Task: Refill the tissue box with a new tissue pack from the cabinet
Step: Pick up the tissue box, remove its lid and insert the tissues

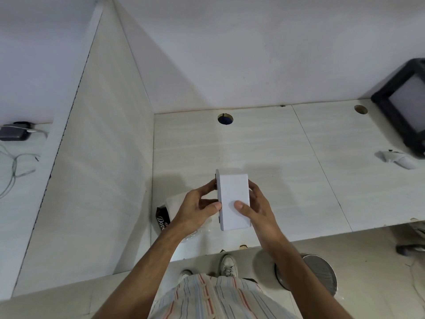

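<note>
White and rectangular, the plain tissue box [233, 201] is held above the pale desk [299, 157] by left hand [199, 209] and right hand [255, 209], fingers wrapped round its sides, so refilling looks unfinished, with a clear-wrapped tissue pack [171, 202] beneath.

An office cubicle: a pale wood-grain laminate desk [264, 153] with round cable holes [225, 118], a white divider panel [96, 157] at left, and a black-framed display [404, 104] at right.
</note>
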